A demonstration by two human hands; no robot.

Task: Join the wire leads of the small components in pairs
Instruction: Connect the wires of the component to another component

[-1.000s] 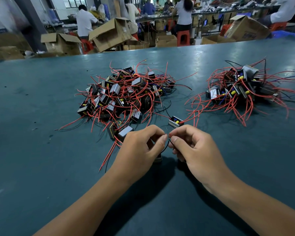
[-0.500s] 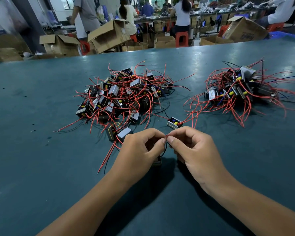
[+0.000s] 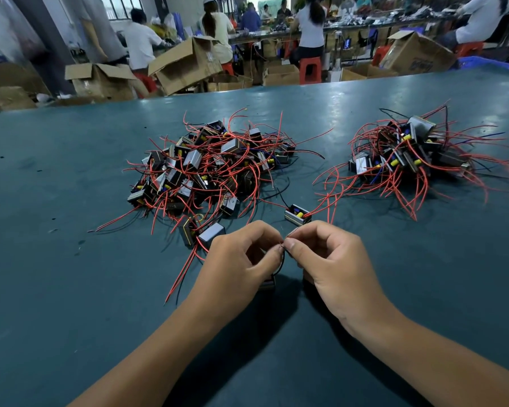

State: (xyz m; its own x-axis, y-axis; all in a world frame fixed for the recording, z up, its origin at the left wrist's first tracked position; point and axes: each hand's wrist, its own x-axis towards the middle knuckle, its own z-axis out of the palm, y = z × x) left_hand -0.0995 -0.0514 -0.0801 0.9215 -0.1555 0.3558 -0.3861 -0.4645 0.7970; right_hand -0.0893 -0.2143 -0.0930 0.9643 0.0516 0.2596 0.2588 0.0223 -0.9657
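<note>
My left hand [image 3: 241, 259] and my right hand [image 3: 332, 268] meet thumb to thumb over the green table, each pinching the end of a thin black wire lead [image 3: 283, 255] that loops down between them. A small component [image 3: 268, 284] lies mostly hidden under my left palm. Another small component [image 3: 297, 216] with a yellow part and red leads sits just beyond my fingertips. A large pile of components [image 3: 209, 168] with red wires lies ahead to the left. A second pile [image 3: 406, 154] lies ahead to the right.
The green table [image 3: 71, 289] stretches wide around my hands. Two loose components [image 3: 202, 232] sit left of my left hand with red leads trailing toward me. Beyond the far edge stand cardboard boxes [image 3: 185, 64], red stools and several seated people.
My hands have drawn a little closer, the thumbs now touching at the lead ends. The black loop between them has tightened. People in the background have shifted.
</note>
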